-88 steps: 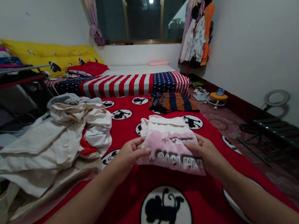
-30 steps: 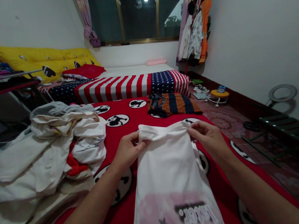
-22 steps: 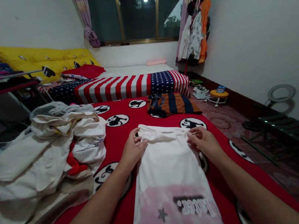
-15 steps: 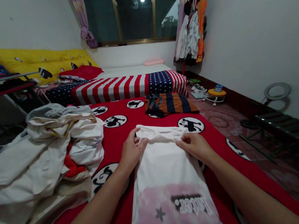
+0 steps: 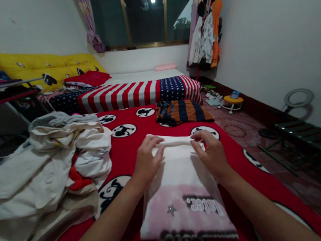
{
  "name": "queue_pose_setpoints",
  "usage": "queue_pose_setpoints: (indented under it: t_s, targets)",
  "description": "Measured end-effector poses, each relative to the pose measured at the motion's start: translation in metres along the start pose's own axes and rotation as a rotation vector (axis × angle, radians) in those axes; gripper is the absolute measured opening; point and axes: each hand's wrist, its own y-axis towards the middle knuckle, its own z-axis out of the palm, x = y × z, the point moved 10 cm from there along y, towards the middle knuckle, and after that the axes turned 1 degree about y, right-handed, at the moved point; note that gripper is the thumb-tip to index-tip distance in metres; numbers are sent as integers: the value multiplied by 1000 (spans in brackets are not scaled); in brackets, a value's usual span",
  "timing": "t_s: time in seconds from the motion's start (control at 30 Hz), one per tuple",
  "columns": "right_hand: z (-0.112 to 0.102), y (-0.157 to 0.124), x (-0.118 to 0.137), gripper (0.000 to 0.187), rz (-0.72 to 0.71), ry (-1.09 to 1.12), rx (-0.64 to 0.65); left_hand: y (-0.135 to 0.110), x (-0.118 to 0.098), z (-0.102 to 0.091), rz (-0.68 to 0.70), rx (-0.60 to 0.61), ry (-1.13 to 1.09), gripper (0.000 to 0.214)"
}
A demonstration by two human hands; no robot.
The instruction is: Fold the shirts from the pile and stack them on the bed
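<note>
Between the left hand [image 5: 148, 158] and the right hand [image 5: 212, 149], a white-and-pink folded cloth garment [image 5: 177, 170] lies on a red cloth spread with round black-and-white patches [image 5: 124, 158]. Grip on both sides is narrow: thumb and fingers close about the folded white far edge, one hand near each far corner. The white panel lies flat between the forearms; the pink band, with its dark-shadowed pale lettering [image 5: 203, 206], lies nearer the wearer than either grip.

Handling is assessed as follows. Weight: light. Body: soft and limp, with little stiffness of its own; the printed area may bend less readily. Surface: unlikely to be slippery, though loose layers could slide over one another. Fragility: low; creasing is the main risk. Recommended hold: both far corners, thumbs above and fingers beneath all layers, with even tension across the edge.

Left of the left grip, well clear of it, sits a rumpled heap of cream, white and grey clothing [image 5: 56, 172]. Beyond the right grip, apart from the held edge, lies a flat orange-and-navy striped cloth garment [image 5: 185, 112].
</note>
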Motion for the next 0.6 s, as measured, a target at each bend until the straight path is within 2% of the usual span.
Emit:
queue_pose_setpoints:
  t_s: [0.07,0.13,0.2,0.27,0.33,0.4,0.47,0.53,0.6]
  targets:
    - [24,-5,30,18,-158,45,203,-8,-24,30,115,255,0,24]
    - [51,-14,34,27,-222,-16,413,-17,-21,53,143,420,108,38]
    - [69,-19,6,42,-158,-180,530,-18,10,58,56,450,291,61]
    - [73,-18,-35,54,-14,-345,560,-16,49,53,-77,449,442,73]
    - [69,-17,-64,57,98,-443,556,-14,76,44,-169,445,513,69]
    - [59,-14,-73,59,162,-509,502,-13,83,37,-201,435,536,64]
    - [48,-10,-62,59,160,-554,410,-10,71,26,-200,354,546,60]
    - [44,-8,-36,57,72,-541,334,-7,43,20,-100,259,524,56]
    - [56,-12,-9,53,-92,-444,399,-9,16,29,69,293,451,53]
